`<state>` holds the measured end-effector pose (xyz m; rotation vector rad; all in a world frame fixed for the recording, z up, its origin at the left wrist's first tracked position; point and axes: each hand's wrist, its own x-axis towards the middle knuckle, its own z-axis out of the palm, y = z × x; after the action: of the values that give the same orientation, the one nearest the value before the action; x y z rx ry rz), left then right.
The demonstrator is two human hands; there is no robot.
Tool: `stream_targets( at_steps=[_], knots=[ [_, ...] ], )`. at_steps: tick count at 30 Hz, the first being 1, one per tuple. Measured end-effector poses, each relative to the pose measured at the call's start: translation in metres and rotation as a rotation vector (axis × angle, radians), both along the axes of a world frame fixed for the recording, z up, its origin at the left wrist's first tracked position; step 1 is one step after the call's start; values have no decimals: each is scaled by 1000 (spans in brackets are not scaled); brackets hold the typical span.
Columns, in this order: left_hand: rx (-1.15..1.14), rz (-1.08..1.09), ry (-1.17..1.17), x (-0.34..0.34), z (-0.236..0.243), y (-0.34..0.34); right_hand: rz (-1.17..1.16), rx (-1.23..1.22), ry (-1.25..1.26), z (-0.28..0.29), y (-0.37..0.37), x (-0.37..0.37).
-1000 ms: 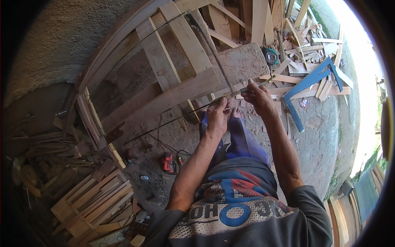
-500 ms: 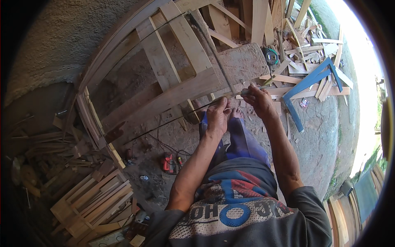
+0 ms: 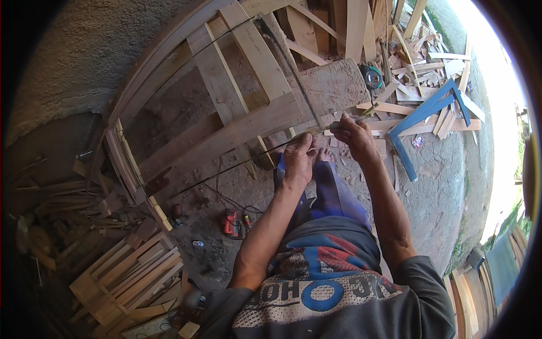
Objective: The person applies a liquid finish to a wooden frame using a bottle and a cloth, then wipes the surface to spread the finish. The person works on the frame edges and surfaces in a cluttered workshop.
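Note:
I stand over a big curved wooden frame (image 3: pixel 169 85) that lies on the dirt. My left hand (image 3: pixel 299 159) rests at the lower edge of its long diagonal plank (image 3: pixel 237 135), fingertips pinching the end of a thin dark cord (image 3: pixel 226 169) that runs down to the left. My right hand (image 3: pixel 353 135) is closed on a small slim tool (image 3: pixel 340 122) at the plank's right end, just below a rough grey board (image 3: pixel 333 87). A thin metal rod (image 3: pixel 288 68) slants across the frame toward my hands. My bare feet show below the hands.
A blue metal angle frame (image 3: pixel 429 110) lies among scattered wood offcuts (image 3: pixel 418 51) at the right. A red power tool (image 3: pixel 231 223) with its cable sits on the ground by my left leg. Stacked slatted frames (image 3: pixel 130 282) fill the lower left. A green reel (image 3: pixel 372 76) lies beyond the board.
My left hand's fingers have stretched slightly up against the plank's edge. The right hand stays at the plank's end.

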<state>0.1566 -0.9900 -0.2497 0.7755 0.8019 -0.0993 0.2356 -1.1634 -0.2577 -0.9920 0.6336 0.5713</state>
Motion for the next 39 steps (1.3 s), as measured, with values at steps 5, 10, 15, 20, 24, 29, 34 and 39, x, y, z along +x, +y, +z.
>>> stream_targets(
  at_steps=[5, 10, 15, 20, 24, 29, 34, 39],
  knots=[
    [-12, -2, 6, 0, 1, 1, -20, 92, 11, -6, -4, 1],
    [6, 0, 16, 0, 1, 0, 13, 37, 6, -1, -3, 4],
    [-14, 1, 1, 1, 0, 1, 38, 42, 0, -3, -2, 5],
    [-10, 6, -14, -1, -1, 0, 20, 109, 11, -7, -4, 1],
    [-24, 14, -4, 1, -1, 0, 11, 30, -2, -6, -3, 1],
    [-109, -18, -65, -4, -4, 2, -4, -105, -148, -5, -7, -9],
    [-164, -178, -50, -33, 14, 15, 34, -190, -188, -7, -5, -28],
    [-82, -247, -4, -83, 31, 43, 180, -215, -110, 6, 3, -49]
  ],
)
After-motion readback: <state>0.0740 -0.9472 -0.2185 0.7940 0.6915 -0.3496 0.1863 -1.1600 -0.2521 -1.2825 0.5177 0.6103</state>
